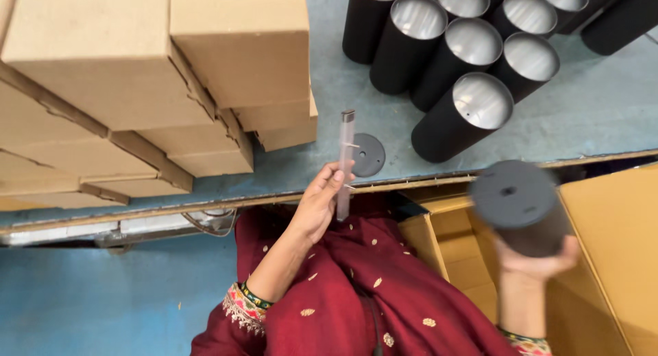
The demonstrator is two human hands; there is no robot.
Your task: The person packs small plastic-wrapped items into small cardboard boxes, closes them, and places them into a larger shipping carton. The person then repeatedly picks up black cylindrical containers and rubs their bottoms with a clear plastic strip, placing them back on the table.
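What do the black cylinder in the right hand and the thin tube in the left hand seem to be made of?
Black cylinder: likely metal with a matte black coat, since the same cylinders on the table show shiny silver insides. Thin tube in the left hand: probably clear plastic, pale and see-through, with a dark cap.

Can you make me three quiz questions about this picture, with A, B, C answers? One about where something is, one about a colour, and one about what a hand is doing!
1. Where is the small round disc?
A. on the table
B. inside a box
C. on the floor

2. What colour are the tubes outside?
A. red
B. black
C. white

3. What does the right hand do?
A. rests flat
B. points
C. holds a tube

Answers:
1 A, the disc lies on the blue-grey table by the boxes.
2 B, their walls are black, silvery inside.
3 C, its fingers wrap a black tube; the left hand holds a thin clear stick.
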